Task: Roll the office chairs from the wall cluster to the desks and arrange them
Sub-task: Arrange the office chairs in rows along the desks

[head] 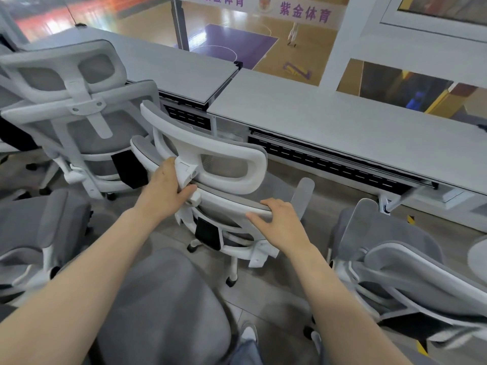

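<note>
A white-framed office chair (226, 164) with grey mesh stands in the middle, its back toward me and facing the long grey desk (329, 122). My left hand (164, 187) grips the post under its headrest. My right hand (276, 219) holds the top edge of its backrest, fingers curled over the rim. A second matching chair (79, 101) stands at the left, close to the desk. A grey chair seat (163, 306) lies just below my arms.
Other grey chairs crowd the left (39, 233) and the right (395, 259). The desk runs along a glass wall (237, 35) that overlooks a sports court. Grey tiled floor (271, 293) shows between the chair bases. My shoes show at the bottom.
</note>
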Motion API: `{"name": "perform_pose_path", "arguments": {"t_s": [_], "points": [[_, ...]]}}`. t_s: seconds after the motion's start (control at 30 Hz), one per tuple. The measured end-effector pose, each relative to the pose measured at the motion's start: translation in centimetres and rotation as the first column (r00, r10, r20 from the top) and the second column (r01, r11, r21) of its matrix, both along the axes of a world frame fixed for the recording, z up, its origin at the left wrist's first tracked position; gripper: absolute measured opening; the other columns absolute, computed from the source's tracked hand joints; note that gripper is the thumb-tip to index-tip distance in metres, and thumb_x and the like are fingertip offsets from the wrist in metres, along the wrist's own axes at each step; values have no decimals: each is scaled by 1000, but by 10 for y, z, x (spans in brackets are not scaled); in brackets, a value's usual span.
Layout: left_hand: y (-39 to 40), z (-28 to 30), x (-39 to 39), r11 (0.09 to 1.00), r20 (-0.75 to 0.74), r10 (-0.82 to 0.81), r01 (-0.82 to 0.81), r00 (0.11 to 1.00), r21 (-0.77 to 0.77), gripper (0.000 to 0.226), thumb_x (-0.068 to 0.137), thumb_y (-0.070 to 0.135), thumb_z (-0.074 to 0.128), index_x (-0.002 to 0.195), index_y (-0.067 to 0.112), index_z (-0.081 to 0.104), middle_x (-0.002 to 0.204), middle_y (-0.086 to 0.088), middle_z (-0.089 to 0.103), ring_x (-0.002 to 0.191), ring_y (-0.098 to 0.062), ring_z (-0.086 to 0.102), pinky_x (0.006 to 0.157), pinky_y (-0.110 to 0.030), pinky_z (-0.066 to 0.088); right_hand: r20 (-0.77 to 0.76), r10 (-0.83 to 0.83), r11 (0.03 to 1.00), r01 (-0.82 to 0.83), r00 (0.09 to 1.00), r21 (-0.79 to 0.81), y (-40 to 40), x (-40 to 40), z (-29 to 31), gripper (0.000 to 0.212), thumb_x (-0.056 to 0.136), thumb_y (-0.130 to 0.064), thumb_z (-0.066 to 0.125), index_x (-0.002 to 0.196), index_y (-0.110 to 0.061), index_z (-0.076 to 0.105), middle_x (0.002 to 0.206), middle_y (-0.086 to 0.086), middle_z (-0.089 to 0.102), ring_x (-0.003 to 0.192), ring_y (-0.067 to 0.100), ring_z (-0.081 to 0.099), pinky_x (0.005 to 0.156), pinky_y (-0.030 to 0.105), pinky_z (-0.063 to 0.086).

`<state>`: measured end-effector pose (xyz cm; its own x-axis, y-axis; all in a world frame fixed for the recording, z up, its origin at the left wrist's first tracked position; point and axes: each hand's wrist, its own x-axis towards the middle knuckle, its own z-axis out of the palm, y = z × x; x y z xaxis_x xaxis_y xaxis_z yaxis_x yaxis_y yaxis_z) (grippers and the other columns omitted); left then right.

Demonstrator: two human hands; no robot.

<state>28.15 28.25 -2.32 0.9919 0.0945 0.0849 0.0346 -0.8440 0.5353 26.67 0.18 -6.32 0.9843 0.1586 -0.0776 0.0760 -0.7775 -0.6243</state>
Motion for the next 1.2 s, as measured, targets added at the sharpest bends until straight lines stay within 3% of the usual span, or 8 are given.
{"name": "perform_pose_path", "arguments": {"t_s": [0.33, 0.57, 0.87, 1.2], "points": [[-37, -6, -2, 1000, 47, 22, -22, 999, 13, 76, 84, 36, 70, 139, 1, 30, 135, -20, 45, 127, -36, 42, 98, -47, 43, 1, -90, 996, 90, 996, 0, -29, 6, 1, 68, 75, -72, 59, 117, -18, 56, 110, -5, 56, 113, 15, 51, 88, 37, 52], [-60, -9, 12, 1000, 73, 12, -12, 997, 6, 78, 85, 35, 69, 141, 1, 28, 137, -21, 44, 129, -37, 39, 100, -47, 41, 40, -126, 992, 126, 991, -3, -43, 13, -2, 63, 76, -68, 63, 112, -17, 52, 107, -5, 50, 114, 15, 39, 93, 35, 47], [-78, -14, 18, 999, 114, 10, -4, 993, -52, 68, 87, 27, 65, 140, 0, 32, 135, -19, 45, 127, -35, 41, 103, -45, 40, 50, -119, 992, 120, 992, -26, -61, 18, -5, 57, 77, -66, 62, 105, -18, 52, 102, -5, 49, 107, 16, 40, 88, 32, 46], [-65, -15, 4, 999, 121, 23, -18, 992, -41, 62, 86, 25, 65, 134, 0, 35, 126, -20, 50, 118, -35, 48, 96, -46, 45, 24, -97, 995, 97, 995, -1, -49, 5, -1, 52, 78, -64, 64, 101, -19, 50, 98, -7, 48, 106, 16, 41, 85, 34, 47]]}}
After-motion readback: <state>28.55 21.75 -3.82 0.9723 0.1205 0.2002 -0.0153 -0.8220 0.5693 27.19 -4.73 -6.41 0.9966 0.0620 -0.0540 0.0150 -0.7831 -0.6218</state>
